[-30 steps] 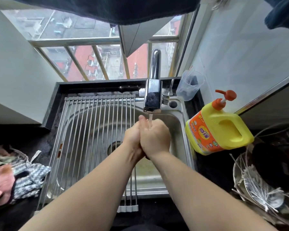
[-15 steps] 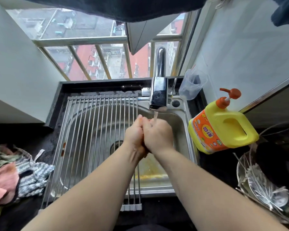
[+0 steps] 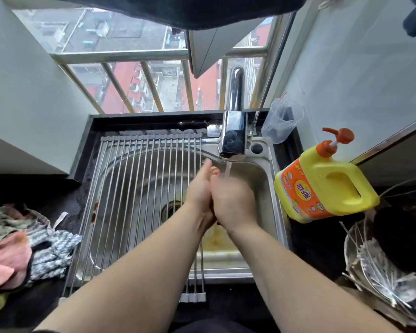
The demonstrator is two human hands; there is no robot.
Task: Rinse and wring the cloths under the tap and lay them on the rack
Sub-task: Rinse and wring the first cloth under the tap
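Under the one tap (image 3: 233, 131) the left hand (image 3: 199, 188) lay straight-fingered against the right hand (image 3: 233, 200) — its fingers blurred, hold impossible to tell — with the cloths (image 3: 22, 243) heaped well left of the fingers and one yellow jug (image 3: 334, 186) to their right, orange label unreadable.

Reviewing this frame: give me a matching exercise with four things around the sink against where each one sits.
Things:
1. jug
2. cloths
3. rack
4. cup

Places:
A. lying over the left part of the sink
B. on the counter, left of the sink
C. on the counter, right of the sink
D. back corner, right of the tap

Pairs: 1-C; 2-B; 3-A; 4-D
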